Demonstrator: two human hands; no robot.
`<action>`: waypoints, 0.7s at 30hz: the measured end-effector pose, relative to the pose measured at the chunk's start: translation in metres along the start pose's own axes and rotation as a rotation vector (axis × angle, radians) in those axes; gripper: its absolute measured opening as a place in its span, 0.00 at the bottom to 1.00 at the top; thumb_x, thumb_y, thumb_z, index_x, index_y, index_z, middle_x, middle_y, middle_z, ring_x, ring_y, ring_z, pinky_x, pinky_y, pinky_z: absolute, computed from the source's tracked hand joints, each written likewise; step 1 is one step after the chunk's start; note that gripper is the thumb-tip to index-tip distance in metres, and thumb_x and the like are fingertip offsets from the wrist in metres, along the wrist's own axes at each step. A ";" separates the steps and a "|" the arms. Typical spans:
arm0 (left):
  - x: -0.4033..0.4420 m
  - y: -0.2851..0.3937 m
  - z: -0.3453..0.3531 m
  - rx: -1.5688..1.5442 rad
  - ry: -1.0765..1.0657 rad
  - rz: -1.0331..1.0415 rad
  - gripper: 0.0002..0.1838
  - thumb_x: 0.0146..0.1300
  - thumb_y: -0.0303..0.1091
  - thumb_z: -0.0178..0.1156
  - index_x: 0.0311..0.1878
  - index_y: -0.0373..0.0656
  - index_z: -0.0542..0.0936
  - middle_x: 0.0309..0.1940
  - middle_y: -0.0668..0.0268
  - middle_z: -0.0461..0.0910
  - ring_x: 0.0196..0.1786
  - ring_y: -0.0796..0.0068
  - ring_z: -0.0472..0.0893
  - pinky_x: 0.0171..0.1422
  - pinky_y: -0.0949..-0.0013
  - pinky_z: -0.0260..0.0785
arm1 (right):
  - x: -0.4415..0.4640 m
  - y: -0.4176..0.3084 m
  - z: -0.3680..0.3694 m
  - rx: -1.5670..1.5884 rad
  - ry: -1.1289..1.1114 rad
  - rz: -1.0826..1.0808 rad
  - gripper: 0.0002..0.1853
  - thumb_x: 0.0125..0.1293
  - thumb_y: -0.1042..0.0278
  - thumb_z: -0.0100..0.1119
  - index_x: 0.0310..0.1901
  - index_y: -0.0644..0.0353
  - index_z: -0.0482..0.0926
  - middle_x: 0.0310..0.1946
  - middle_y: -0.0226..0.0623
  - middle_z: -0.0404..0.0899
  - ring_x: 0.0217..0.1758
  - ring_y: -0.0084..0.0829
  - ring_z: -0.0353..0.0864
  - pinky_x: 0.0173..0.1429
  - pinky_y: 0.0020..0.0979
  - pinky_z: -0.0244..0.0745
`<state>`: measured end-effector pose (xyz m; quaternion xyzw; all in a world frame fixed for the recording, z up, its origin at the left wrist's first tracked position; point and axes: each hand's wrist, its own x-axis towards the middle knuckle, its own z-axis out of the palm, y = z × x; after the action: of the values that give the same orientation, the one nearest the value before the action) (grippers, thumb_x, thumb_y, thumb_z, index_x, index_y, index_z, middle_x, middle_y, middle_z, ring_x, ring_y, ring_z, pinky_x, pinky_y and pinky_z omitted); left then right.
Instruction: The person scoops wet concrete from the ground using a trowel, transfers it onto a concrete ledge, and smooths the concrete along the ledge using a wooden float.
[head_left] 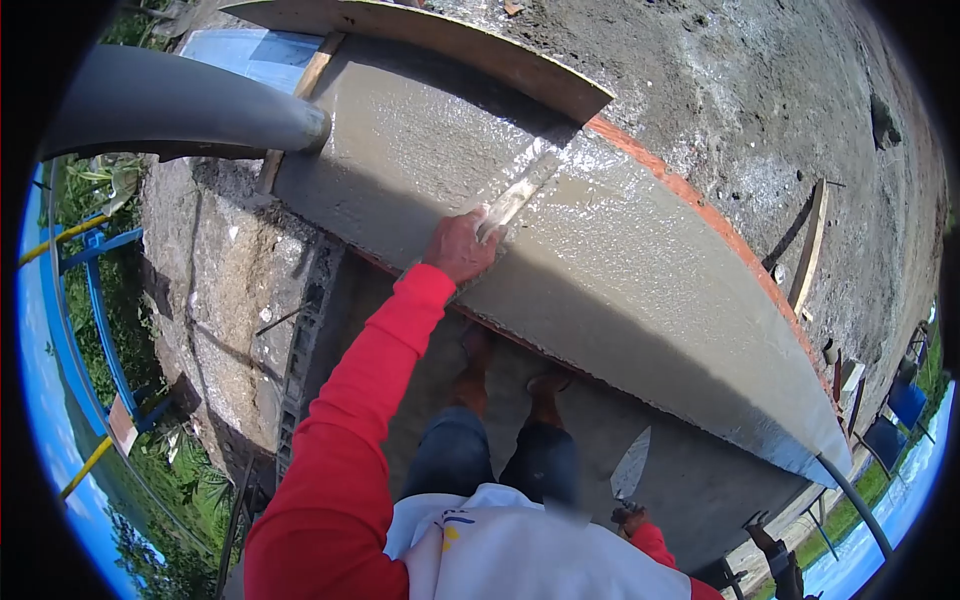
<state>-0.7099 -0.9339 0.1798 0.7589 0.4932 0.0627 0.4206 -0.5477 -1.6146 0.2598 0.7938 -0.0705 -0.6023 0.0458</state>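
Note:
My left hand (463, 247), in a red sleeve, is closed around a long, pale hand float (518, 197). The float lies flat across a band of wet grey cement (610, 240), its far end close to a thin board. Low beside my body, my right hand (628, 518) grips the handle of a pointed trowel (631, 465). The trowel's blade points away from me, above the smooth grey floor and apart from the cement. My fingers on the trowel are small and partly in shadow.
A thin board (440, 38) stands along the cement's far edge, beside an orange-red strip (690, 195). A thick grey pipe (190, 100) rises at the left near a wooden batten (315, 68). Rough ground (740, 90) with a loose wood strip (812, 245) lies beyond.

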 end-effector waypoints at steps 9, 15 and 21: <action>0.007 -0.017 -0.039 0.086 0.108 -0.078 0.26 0.55 0.45 0.58 0.50 0.31 0.76 0.34 0.42 0.78 0.42 0.44 0.78 0.50 0.55 0.70 | 0.018 0.034 -0.030 -1.079 -0.126 -0.418 0.15 0.59 0.57 0.48 0.46 0.41 0.79 0.47 0.24 0.80 0.51 0.34 0.77 0.55 0.35 0.70; 0.048 -0.090 -0.093 -0.055 0.524 -0.375 0.27 0.55 0.43 0.58 0.47 0.24 0.75 0.40 0.38 0.77 0.48 0.45 0.77 0.53 0.59 0.70 | 0.036 0.033 -0.032 -0.413 -0.039 -0.125 0.14 0.59 0.58 0.53 0.41 0.55 0.81 0.40 0.32 0.82 0.45 0.33 0.80 0.49 0.33 0.73; 0.080 -0.106 -0.095 -0.117 0.700 -0.502 0.26 0.55 0.42 0.57 0.45 0.23 0.76 0.40 0.37 0.77 0.49 0.45 0.78 0.53 0.59 0.70 | 0.023 -0.018 -0.029 -0.206 0.021 -0.118 0.15 0.55 0.63 0.60 0.34 0.70 0.80 0.27 0.39 0.82 0.30 0.30 0.81 0.36 0.33 0.76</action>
<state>-0.7914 -0.7976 0.1411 0.5232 0.7710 0.2401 0.2725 -0.5124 -1.6005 0.2434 0.7941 0.0389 -0.5995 0.0924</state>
